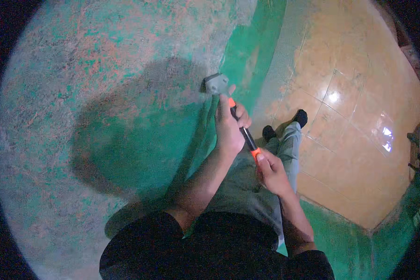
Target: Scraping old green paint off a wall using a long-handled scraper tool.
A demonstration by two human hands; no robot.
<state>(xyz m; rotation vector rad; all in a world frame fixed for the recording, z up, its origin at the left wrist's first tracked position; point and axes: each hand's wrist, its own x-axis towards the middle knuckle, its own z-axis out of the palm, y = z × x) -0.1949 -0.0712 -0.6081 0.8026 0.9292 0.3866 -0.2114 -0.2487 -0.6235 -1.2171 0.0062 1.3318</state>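
Observation:
Both of my hands hold a long-handled scraper point(245, 134) with a black and orange handle. Its flat grey head point(216, 84) is up against the wall point(154, 140) on my left, though I cannot tell whether the blade touches the surface. Just below the head, my left hand point(229, 126) wraps the upper handle, one finger pointing up along it. My right hand point(274, 171) grips the orange lower end. Green paint covers part of the wall; elsewhere it is patchy, with grey and pinkish areas showing.
Glossy tan floor tiles point(343, 150) lie to my right, reflecting light. My feet in dark coverings point(301, 118) stand near the wall's base. Another green wall point(336, 220) meets a corner at lower right. Dark, unclear objects point(415, 140) line the right rim.

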